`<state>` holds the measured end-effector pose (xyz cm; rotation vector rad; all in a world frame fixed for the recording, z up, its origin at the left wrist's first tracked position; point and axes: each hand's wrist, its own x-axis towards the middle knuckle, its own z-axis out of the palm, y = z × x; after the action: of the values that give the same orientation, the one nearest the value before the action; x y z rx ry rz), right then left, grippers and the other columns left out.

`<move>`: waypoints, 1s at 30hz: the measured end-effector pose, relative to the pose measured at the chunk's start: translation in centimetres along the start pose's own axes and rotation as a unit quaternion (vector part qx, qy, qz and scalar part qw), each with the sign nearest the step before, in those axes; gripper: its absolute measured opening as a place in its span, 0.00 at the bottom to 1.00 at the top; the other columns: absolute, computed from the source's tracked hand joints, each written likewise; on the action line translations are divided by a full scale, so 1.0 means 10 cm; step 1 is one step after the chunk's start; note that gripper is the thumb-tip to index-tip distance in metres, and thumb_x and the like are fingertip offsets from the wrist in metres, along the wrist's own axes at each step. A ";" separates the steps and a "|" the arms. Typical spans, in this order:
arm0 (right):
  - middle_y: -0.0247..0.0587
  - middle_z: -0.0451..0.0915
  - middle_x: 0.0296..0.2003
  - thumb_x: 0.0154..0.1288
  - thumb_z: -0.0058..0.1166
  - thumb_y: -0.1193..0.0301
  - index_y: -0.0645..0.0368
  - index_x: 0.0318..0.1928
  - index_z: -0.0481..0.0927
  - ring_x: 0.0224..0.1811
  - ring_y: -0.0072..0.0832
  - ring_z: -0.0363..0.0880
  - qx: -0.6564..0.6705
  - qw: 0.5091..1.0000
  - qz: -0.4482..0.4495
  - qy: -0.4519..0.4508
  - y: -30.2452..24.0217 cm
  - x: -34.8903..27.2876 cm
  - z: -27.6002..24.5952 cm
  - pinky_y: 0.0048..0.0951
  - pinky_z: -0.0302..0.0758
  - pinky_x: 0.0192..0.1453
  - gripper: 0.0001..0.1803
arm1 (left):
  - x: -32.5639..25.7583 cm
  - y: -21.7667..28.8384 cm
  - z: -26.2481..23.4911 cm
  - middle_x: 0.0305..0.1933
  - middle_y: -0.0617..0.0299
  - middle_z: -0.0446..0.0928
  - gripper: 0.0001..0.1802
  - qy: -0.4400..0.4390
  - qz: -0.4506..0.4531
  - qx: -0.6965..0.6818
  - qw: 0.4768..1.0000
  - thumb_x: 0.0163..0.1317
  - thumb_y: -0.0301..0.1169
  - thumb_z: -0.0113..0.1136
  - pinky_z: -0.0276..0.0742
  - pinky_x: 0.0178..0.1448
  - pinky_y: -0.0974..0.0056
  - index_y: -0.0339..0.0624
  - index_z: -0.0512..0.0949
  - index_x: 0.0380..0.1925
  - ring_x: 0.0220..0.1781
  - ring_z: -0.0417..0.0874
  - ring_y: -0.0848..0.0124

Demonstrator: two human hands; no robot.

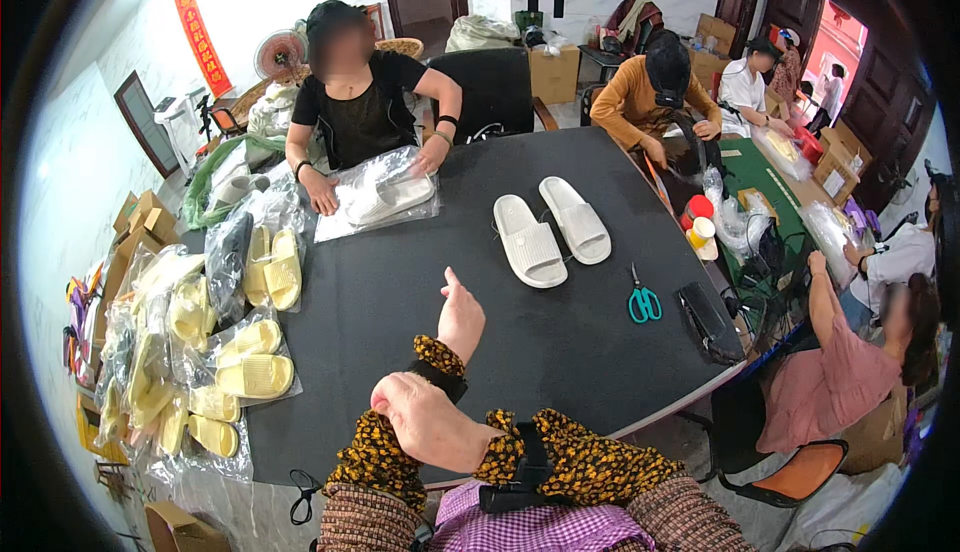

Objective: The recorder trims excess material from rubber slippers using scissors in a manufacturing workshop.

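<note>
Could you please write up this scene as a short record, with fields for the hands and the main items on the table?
Left hand: held out above the black table, holding nothing visible
Right hand: at the patterned left sleeve; whether it grips is unclear
White slippers: unbagged, side by side on the table
Bagged yellow slippers: heaped at the table's left side
Bagged white slippers: between a co-worker's hands, across the table
Teal-handled scissors: right of the unbagged slippers, beside a black case
</note>
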<state>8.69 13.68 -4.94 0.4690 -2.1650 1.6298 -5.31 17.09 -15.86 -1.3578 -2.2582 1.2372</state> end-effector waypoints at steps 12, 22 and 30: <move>0.46 0.77 0.39 0.61 0.47 0.75 0.60 0.40 0.76 0.45 0.43 0.74 -0.088 0.981 -0.046 -0.166 0.21 0.15 -0.66 0.38 0.70 0.51 0.08 | -0.38 0.32 -0.75 0.39 0.76 0.79 0.11 0.047 0.220 -0.194 0.955 0.60 0.43 0.54 0.63 0.58 0.50 0.55 0.81 0.37 0.41 0.79 0.67; 0.49 0.81 0.39 0.63 0.49 0.70 0.61 0.44 0.78 0.40 0.42 0.80 -0.069 0.974 0.036 -0.214 0.46 0.04 -1.05 0.39 0.75 0.47 0.12 | -0.59 0.21 -0.33 0.50 0.63 0.74 0.16 0.190 0.245 -0.620 0.721 0.61 0.39 0.57 0.68 0.58 0.55 0.44 0.76 0.46 0.54 0.73 0.65; 0.40 0.80 0.32 0.63 0.53 0.76 0.63 0.40 0.77 0.35 0.21 0.79 0.070 0.966 0.166 0.183 0.60 -0.29 -1.31 0.23 0.75 0.40 0.06 | -0.78 -0.49 -0.44 0.31 0.59 0.78 0.10 0.017 -0.016 -0.996 0.089 0.66 0.29 0.49 0.78 0.40 0.64 0.36 0.74 0.42 0.31 0.79 0.70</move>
<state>9.67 28.02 -8.16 -0.1637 -1.9293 1.8774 -1.55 12.12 -7.75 0.3768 1.2331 1.8425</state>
